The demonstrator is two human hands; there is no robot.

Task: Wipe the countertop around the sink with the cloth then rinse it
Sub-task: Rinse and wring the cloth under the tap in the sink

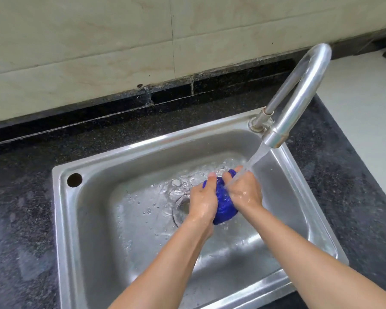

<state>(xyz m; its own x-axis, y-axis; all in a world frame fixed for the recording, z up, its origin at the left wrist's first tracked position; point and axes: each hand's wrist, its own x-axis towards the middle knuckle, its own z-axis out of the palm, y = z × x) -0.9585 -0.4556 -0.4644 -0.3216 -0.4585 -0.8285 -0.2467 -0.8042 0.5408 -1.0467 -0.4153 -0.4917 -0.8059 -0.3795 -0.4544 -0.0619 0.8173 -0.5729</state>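
– Countertop at the far left: what is it like?
– Dark speckled stone countertop (20, 197), with pale hazy streaks on it. It runs round a rectangular stainless steel sink (60, 219). Near the sink's left rear corner the rim has a round open hole (74, 180).
– And inside the basin?
– Water is splashed across the basin floor, with drops scattered about. The round metal drain (182, 206) shows at the middle, partly hidden by the left wrist.
– Where is the cloth?
– The crumpled deep blue cloth (224, 205) is over the middle of the basin. It is bunched into a wad between the two hands, just right of the drain and well apart from the countertop.
– What is the left hand doing?
– The left hand (204, 198) grips the cloth's left side. Its fingers curl over the top of the wad and the fingertips point toward the wall. The skin glistens wet.
– And the right?
– The right hand (244, 190) clasps the cloth's right side, with its fingers wrapped over the far end. A bit of blue pokes out beyond them. A clear stream of water (254, 159) lands on this hand's fingers and runs onto the cloth.
– Where does the water come from?
– A curved chrome tap (299, 94) stands at the sink's right rear corner. It arches up and back down, and its mouth hangs over the right part of the basin. Behind everything a cream tiled wall (98, 41) rises above a dark stone upstand.
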